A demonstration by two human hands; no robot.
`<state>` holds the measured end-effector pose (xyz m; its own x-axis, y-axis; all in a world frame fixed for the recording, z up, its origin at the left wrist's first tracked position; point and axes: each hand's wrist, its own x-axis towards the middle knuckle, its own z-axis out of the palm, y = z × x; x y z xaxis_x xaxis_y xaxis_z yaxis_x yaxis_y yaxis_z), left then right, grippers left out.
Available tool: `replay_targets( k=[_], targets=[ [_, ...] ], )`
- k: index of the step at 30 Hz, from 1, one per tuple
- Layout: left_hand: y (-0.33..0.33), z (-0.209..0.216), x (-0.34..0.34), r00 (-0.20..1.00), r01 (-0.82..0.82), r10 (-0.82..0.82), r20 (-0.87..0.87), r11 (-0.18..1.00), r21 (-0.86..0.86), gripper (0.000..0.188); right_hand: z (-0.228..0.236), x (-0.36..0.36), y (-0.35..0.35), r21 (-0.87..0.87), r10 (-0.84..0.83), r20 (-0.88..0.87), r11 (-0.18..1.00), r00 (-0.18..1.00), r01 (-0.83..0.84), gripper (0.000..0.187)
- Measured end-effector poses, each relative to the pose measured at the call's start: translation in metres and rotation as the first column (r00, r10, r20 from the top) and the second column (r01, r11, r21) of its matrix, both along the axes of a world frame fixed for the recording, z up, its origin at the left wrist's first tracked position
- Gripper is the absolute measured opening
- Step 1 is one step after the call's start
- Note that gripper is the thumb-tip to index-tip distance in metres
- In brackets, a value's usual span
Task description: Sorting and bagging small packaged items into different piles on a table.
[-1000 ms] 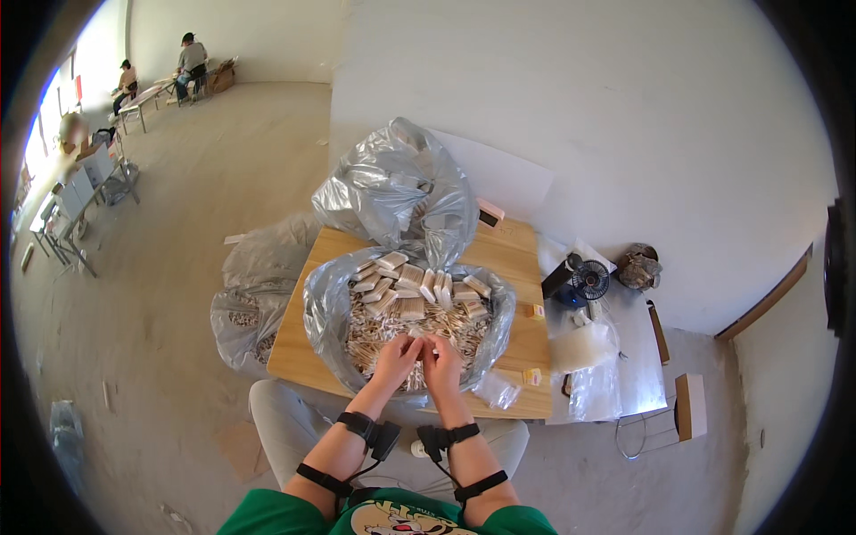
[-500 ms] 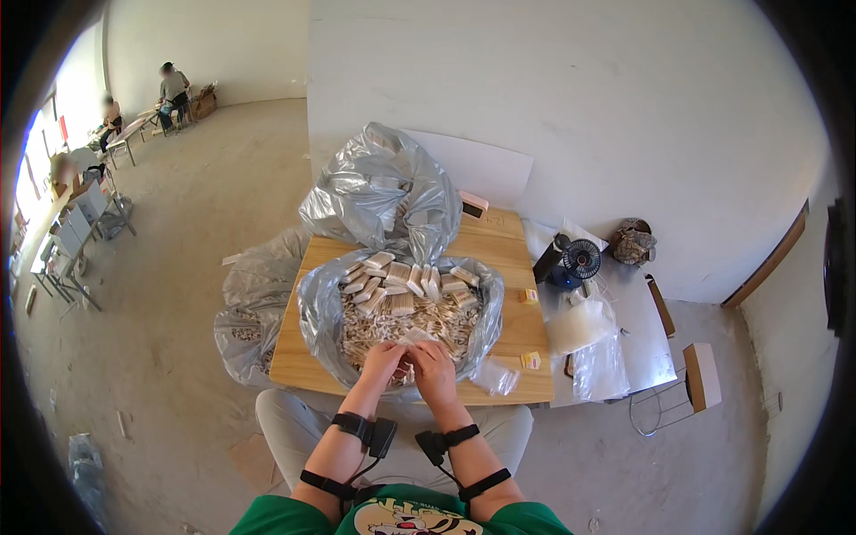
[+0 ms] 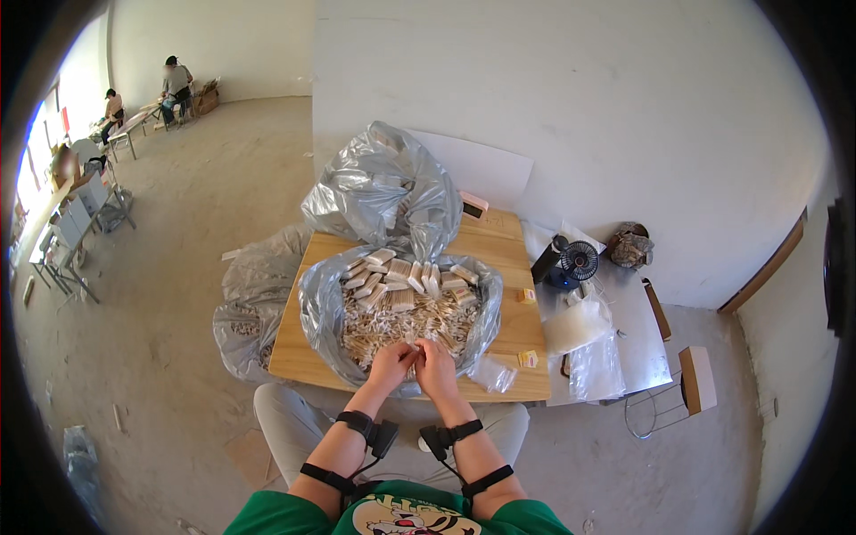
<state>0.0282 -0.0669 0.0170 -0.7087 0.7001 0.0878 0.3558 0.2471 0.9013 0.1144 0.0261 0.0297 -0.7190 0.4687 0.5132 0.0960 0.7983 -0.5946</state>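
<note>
My left hand [image 3: 390, 366] and my right hand [image 3: 434, 367] meet over the near side of an open grey plastic bag [image 3: 319, 308]. Fingertips of both are pinched together, with a bit of something whitish between them, too small to make out. Under and beyond them lies a heap of loose cotton swabs [image 3: 374, 330]. Several clear packets of swabs [image 3: 401, 300] rest on the far part of the heap. To the right of my right hand, flat clear plastic bags [image 3: 494, 374] lie on the wooden table [image 3: 294, 361].
Behind stands a second big grey bag [image 3: 383, 192]; another grey bag [image 3: 245, 325] sits on the floor at the left. Small yellow-white cards [image 3: 528, 358] lie on the table's right. A side table holds a black fan [image 3: 580, 260] and a plastic roll [image 3: 571, 330]. People work far left.
The packet of swabs seen at my fingertips half a second ago no longer shows there. My hands have turned inward, fingertips together, staying over the same spot.
</note>
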Motion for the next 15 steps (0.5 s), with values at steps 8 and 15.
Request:
replay_targets(
  k=[8, 15],
  targets=[
    [0.000, 0.002, -0.003, 0.964, -0.030, 0.045, -0.263, 0.998, 0.061, 0.014, 0.001, -0.003, 0.011, -0.023, -0.088, 0.015, 0.996, 0.996, 0.088, 0.024],
    [-0.003, 0.022, -0.006, 0.944, 0.051, -0.058, -0.325, 0.998, -0.029, 0.015, 0.006, -0.001, 0.014, 0.070, 0.027, -0.033, 0.997, 0.999, -0.025, 0.017]
  ],
)
